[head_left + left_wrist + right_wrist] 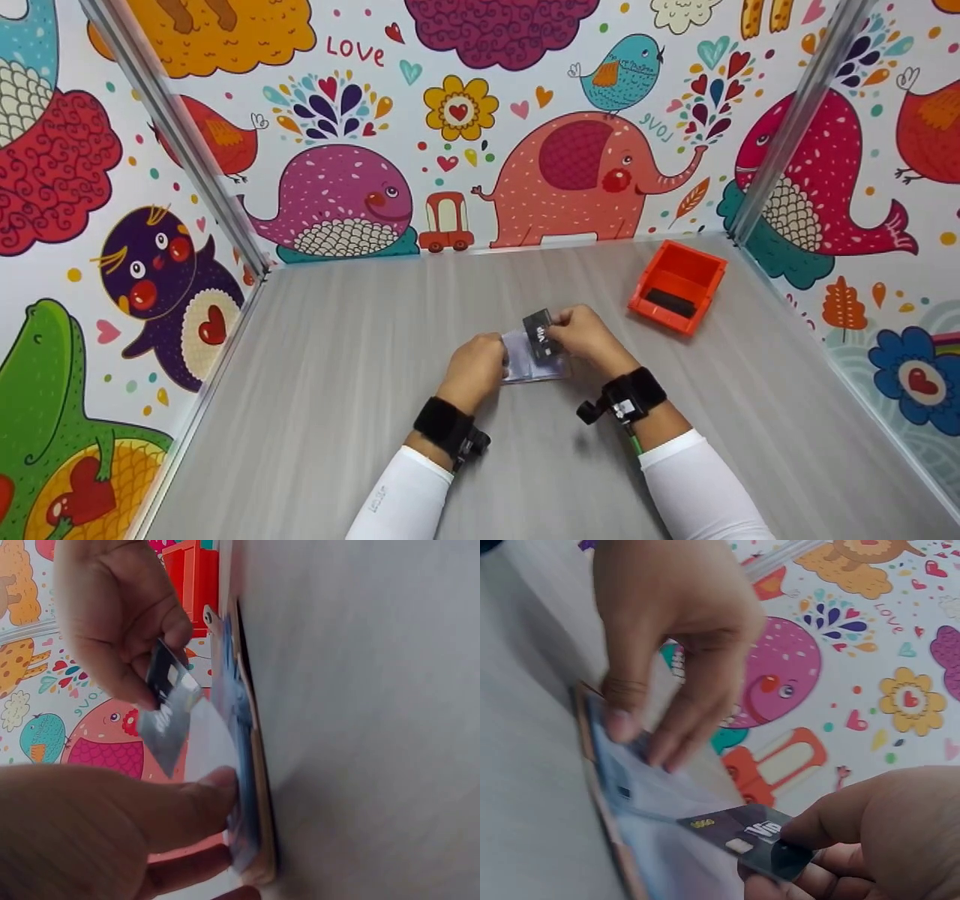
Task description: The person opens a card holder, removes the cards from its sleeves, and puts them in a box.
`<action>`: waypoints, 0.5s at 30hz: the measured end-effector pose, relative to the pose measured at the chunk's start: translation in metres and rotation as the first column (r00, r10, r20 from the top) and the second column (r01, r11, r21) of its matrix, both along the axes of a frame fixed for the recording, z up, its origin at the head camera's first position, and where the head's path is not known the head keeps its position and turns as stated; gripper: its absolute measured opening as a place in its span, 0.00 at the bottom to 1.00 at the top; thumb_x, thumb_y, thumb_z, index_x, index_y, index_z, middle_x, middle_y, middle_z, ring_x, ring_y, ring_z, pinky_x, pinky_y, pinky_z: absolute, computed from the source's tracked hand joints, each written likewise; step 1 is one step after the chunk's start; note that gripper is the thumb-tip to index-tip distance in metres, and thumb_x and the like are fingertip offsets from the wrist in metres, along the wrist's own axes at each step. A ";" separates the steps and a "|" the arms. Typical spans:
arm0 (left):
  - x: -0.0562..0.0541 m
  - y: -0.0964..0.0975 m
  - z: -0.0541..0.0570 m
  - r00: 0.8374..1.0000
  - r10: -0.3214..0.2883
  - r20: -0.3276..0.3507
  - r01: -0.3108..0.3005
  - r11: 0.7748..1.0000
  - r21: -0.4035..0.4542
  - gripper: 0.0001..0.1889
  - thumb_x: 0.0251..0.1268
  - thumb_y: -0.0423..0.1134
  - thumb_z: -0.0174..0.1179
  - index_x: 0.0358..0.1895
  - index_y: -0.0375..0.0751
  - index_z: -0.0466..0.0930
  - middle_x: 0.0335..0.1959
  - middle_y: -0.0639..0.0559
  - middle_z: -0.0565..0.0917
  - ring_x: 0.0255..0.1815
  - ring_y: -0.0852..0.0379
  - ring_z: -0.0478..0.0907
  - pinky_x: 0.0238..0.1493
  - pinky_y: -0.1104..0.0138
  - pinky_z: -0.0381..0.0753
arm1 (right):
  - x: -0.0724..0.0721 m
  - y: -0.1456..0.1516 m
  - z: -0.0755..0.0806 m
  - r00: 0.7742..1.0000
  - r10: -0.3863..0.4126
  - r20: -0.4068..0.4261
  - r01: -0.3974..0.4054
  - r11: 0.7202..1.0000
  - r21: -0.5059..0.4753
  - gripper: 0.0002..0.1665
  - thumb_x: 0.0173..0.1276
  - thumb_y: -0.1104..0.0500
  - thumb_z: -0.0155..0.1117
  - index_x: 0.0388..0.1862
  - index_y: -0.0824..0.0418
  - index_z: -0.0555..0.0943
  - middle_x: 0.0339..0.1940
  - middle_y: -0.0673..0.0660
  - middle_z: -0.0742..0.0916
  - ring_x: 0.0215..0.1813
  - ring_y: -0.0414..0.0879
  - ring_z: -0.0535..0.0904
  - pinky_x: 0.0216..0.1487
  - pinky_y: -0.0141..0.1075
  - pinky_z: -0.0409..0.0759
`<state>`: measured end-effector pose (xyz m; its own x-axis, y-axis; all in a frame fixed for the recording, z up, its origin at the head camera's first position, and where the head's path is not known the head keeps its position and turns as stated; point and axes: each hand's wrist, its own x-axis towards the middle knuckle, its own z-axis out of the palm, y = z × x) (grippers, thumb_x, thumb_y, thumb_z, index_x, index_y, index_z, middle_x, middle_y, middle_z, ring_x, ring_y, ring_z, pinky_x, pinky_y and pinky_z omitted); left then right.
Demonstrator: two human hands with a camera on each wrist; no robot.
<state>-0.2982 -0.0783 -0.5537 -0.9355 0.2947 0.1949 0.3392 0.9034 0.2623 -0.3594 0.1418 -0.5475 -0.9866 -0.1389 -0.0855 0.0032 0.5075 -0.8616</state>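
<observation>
An open card holder [517, 358] with clear plastic sleeves and a tan edge lies on the table in front of me. At its left side my left hand [474, 369] pinches a clear sleeve between thumb and fingers, as the left wrist view shows. My right hand [592, 339] holds a black card [761, 838] by one end, thumb on top and fingers beneath. The card bears the word "Vip" and a chip. It is tilted over the holder's sleeves, its free end close to them in the right wrist view.
An orange-red plastic bin [697, 271] stands at the back right of the grey table [337, 390], with a black object [670, 302] inside. Walls printed with cartoon animals [577, 180] enclose the back and sides. Metal posts [787, 127] mark the back corners.
</observation>
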 end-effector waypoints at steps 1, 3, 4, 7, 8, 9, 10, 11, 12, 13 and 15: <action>0.000 0.000 0.000 1.000 0.001 0.002 -0.001 1.000 -0.004 0.08 0.56 0.36 0.83 0.33 0.43 0.91 0.39 0.48 0.93 0.42 0.46 0.90 0.46 0.53 0.90 | -0.001 0.003 0.003 1.000 -0.001 -0.009 0.001 1.000 0.012 0.10 0.69 0.65 0.68 0.44 0.70 0.91 0.28 0.50 0.86 0.29 0.40 0.82 0.30 0.33 0.87; 0.000 0.000 0.001 1.000 0.003 0.005 -0.003 1.000 -0.009 0.08 0.57 0.36 0.83 0.32 0.43 0.91 0.38 0.49 0.93 0.42 0.46 0.90 0.45 0.53 0.90 | -0.001 0.008 0.010 1.000 -0.003 -0.025 0.004 0.999 0.041 0.11 0.71 0.65 0.68 0.46 0.70 0.91 0.31 0.52 0.87 0.31 0.41 0.83 0.30 0.35 0.89; 0.000 0.000 0.001 1.000 0.005 0.008 -0.005 1.000 -0.011 0.08 0.58 0.36 0.83 0.32 0.44 0.91 0.38 0.49 0.93 0.42 0.46 0.90 0.45 0.53 0.90 | -0.001 0.010 0.013 0.999 -0.005 -0.032 0.007 0.998 0.058 0.11 0.72 0.64 0.68 0.48 0.69 0.91 0.32 0.54 0.88 0.32 0.42 0.84 0.32 0.34 0.89; -0.001 0.001 0.001 1.000 0.013 0.021 -0.013 1.000 -0.015 0.08 0.59 0.37 0.83 0.32 0.44 0.91 0.39 0.49 0.93 0.42 0.46 0.90 0.45 0.53 0.90 | 0.000 0.015 0.023 0.998 -0.033 -0.048 0.038 0.993 0.111 0.11 0.75 0.63 0.69 0.49 0.67 0.91 0.39 0.58 0.91 0.39 0.43 0.85 0.38 0.31 0.86; -0.001 0.001 0.002 1.000 0.014 0.023 -0.014 1.000 -0.016 0.08 0.59 0.37 0.83 0.32 0.44 0.91 0.39 0.49 0.93 0.42 0.46 0.90 0.46 0.53 0.90 | 0.000 0.018 0.026 0.998 -0.044 -0.045 0.050 0.991 0.121 0.11 0.76 0.63 0.69 0.50 0.67 0.91 0.41 0.59 0.91 0.41 0.44 0.86 0.39 0.30 0.84; 0.000 0.001 0.002 0.999 0.016 0.028 -0.015 1.000 -0.017 0.08 0.59 0.37 0.83 0.32 0.44 0.91 0.39 0.49 0.93 0.42 0.47 0.90 0.46 0.53 0.90 | 0.001 0.020 0.030 0.998 -0.053 -0.043 0.058 0.990 0.130 0.11 0.76 0.63 0.69 0.52 0.66 0.91 0.43 0.60 0.92 0.42 0.45 0.86 0.40 0.31 0.84; 0.000 0.001 0.002 0.999 0.017 0.031 -0.017 1.000 -0.017 0.08 0.60 0.37 0.83 0.32 0.44 0.91 0.40 0.49 0.93 0.42 0.47 0.90 0.46 0.53 0.90 | 0.001 0.024 0.033 0.997 -0.060 -0.038 0.065 0.988 0.137 0.12 0.77 0.62 0.69 0.53 0.66 0.91 0.45 0.61 0.93 0.43 0.46 0.87 0.41 0.32 0.85; 0.000 0.001 0.002 0.999 0.018 0.033 -0.017 1.000 -0.017 0.08 0.60 0.37 0.83 0.32 0.44 0.91 0.39 0.49 0.93 0.42 0.47 0.90 0.45 0.53 0.90 | 0.001 0.027 0.037 0.997 -0.070 -0.042 0.075 0.986 0.148 0.12 0.78 0.62 0.69 0.54 0.66 0.91 0.47 0.62 0.93 0.44 0.48 0.87 0.42 0.33 0.86; 0.000 0.001 0.002 0.999 0.017 0.033 -0.017 1.000 -0.019 0.08 0.60 0.37 0.83 0.32 0.44 0.91 0.39 0.49 0.93 0.42 0.47 0.90 0.45 0.53 0.90 | 0.001 0.032 0.041 0.995 -0.075 -0.058 0.084 0.983 0.162 0.13 0.79 0.62 0.69 0.55 0.66 0.91 0.48 0.64 0.93 0.45 0.49 0.87 0.43 0.35 0.87; 0.000 0.001 0.002 0.999 0.016 0.033 -0.016 1.000 -0.018 0.08 0.60 0.37 0.83 0.33 0.44 0.91 0.39 0.49 0.93 0.42 0.47 0.90 0.45 0.53 0.90 | 0.002 0.036 0.044 0.994 -0.082 -0.076 0.095 0.980 0.176 0.13 0.79 0.62 0.68 0.56 0.66 0.92 0.49 0.64 0.93 0.46 0.51 0.87 0.45 0.38 0.88; 0.000 0.001 0.001 0.999 0.014 0.029 -0.013 1.000 -0.016 0.08 0.60 0.37 0.83 0.33 0.44 0.91 0.39 0.49 0.93 0.41 0.47 0.90 0.45 0.53 0.90 | 0.002 0.046 0.050 0.986 -0.094 -0.138 0.122 0.971 0.206 0.14 0.79 0.62 0.68 0.57 0.67 0.92 0.51 0.66 0.94 0.47 0.54 0.87 0.50 0.44 0.90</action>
<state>-0.2984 -0.0770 -0.5522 -0.9448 0.2847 0.1625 0.3191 0.9121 0.2574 -0.3579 0.1874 -0.4973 -0.9994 -0.0231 0.0242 -0.0334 0.6821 -0.7305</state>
